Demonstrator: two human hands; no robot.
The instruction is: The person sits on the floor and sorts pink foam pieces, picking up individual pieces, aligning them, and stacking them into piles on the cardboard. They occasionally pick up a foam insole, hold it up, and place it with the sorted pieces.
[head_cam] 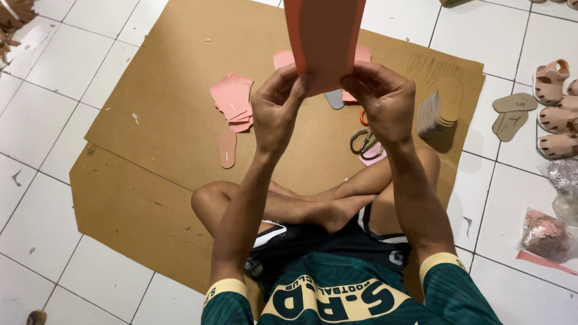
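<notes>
At nine o'clock from the hands, a loose pile of pink cut pieces [233,101] lies on the brown cardboard sheet [150,120] spread over the white tiled floor [48,198]; just below the pile, one pink insole shape [227,148] lies alone. These look like finished cuts, so some of the work seems done.

In the middle, the left hand [276,108] and the right hand [383,101] are raised side by side, each pinching the lower edge of an orange-pink sheet [325,39] that stands upright toward twelve o'clock and runs out of the top of the view. Both hands are closed on it, thumbs facing the wearer. The sheet looks uncut here, so I judge more cutting is left. More pink pieces [283,59] show behind the sheet.

Below the right hand, at five o'clock from it, scissors [363,139] with an orange handle lie on the cardboard, untouched, over a pink scrap. At three o'clock, a stack of tan insoles [439,111] leans on edge. Farther right, two loose tan soles [512,114] rest on the tiles, then pink sandals [557,108] at the right edge.

At four o'clock, a clear plastic bag of pinkish scraps [545,236] sits on the floor, with another crumpled clear bag [563,177] above it. No labels can be made out on either.
</notes>
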